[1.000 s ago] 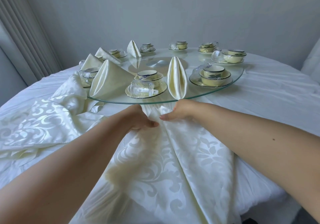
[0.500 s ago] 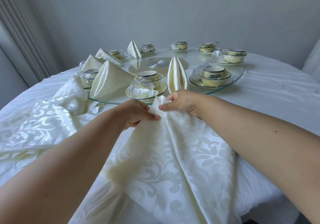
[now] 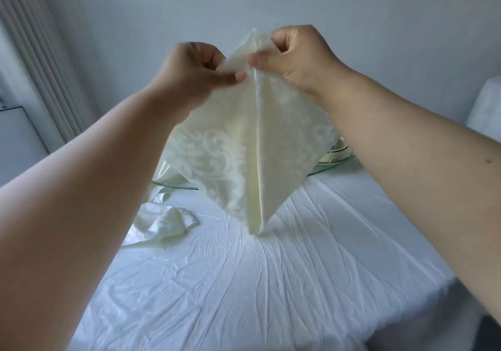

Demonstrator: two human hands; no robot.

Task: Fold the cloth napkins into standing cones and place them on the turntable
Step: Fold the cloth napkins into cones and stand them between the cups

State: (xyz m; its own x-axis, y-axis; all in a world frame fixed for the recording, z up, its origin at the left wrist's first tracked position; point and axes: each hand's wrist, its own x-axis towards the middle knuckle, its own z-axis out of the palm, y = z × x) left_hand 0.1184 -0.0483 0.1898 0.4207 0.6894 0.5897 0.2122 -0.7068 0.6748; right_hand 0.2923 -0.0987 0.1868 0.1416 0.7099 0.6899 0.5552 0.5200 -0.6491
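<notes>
2 hands (image 3: 244, 63) pinch 1 napkin (image 3: 244, 155) aloft.

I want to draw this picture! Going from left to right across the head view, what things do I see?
Curtain → loose napkin on the table → left hand → held napkin → right hand → dishes on the turntable edge.
</notes>
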